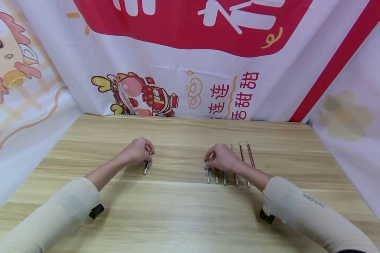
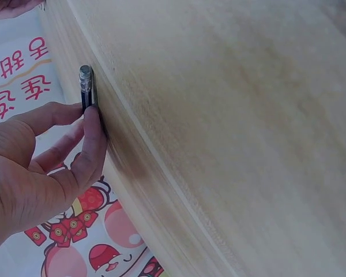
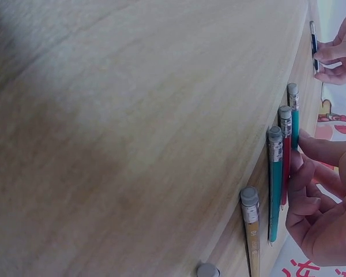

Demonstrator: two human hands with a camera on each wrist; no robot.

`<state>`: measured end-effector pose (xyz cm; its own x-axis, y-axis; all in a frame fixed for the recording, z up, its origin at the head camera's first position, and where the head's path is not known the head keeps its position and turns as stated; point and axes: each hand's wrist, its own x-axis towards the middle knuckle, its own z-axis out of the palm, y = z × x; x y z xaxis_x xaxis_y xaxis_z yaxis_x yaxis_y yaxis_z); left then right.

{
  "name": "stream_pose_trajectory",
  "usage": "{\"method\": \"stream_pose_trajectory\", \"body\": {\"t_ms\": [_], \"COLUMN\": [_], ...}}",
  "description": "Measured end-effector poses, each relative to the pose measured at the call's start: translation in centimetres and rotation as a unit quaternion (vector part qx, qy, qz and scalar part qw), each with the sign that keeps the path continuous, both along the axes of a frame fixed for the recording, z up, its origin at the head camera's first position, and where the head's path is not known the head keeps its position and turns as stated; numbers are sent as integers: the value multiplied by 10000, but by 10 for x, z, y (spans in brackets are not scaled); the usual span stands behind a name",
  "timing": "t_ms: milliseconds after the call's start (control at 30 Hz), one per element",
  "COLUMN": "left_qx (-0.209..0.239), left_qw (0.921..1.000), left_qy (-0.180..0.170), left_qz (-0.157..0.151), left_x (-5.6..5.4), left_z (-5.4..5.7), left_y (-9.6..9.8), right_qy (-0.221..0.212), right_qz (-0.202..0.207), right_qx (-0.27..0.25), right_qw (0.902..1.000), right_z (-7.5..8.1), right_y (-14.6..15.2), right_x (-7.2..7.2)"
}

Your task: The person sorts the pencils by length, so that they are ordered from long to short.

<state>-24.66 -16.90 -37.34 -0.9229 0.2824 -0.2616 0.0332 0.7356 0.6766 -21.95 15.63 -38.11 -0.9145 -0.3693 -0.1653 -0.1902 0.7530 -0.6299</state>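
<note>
On the left of the wooden table, my left hand point(image 1: 138, 151) pinches a dark pencil point(image 1: 145, 168) between thumb and fingers. Its metal-banded eraser end point(image 2: 85, 75) sticks out past the fingertips in the left wrist view. Farther right, my right hand point(image 1: 223, 158) pinches a teal pencil point(image 3: 294, 121), the leftmost of a row. Beside it lie a red pencil point(image 3: 286, 144), a second teal pencil point(image 3: 275, 190) and a yellow-brown pencil point(image 3: 251, 236). Two reddish pencils point(image 1: 251, 154) end the row on the right. My right hand and wrist cover the middle of several pencils.
The wooden table point(image 1: 177, 211) meets a printed white cloth point(image 1: 183, 56) hanging at the back. More printed cloth point(image 1: 345, 88) hangs at both sides. A small black object point(image 1: 96, 211) shows at the left sleeve, and another point(image 1: 267, 216) at the right sleeve.
</note>
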Motion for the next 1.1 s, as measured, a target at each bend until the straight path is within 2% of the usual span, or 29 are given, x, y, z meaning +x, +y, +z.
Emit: {"method": "stream_pose_trajectory", "body": {"t_ms": [233, 500, 700, 933, 1100], "left_qx": [78, 211, 456, 648, 826], "left_qw": [10000, 9998, 9989, 9976, 9963], "left_qy": [18, -5, 8, -219, -244], "left_qz": [-42, 48, 63, 78, 52], "left_x": [-1, -3, -2, -2, -4], "left_z": [0, 0, -1, -1, -3], "left_y": [2, 4, 7, 11, 15], "right_qy": [-12, -62, -53, -61, -30], "right_qz": [0, 17, -18, -47, -48], "right_qx": [-7, -44, -10, 46, 60], "right_qw": [10000, 10000, 10000, 10000, 10000], "right_z": [1, 2, 2, 1, 1], "right_y": [-1, -1, -1, -2, -3], "right_x": [0, 0, 1, 1, 0]}}
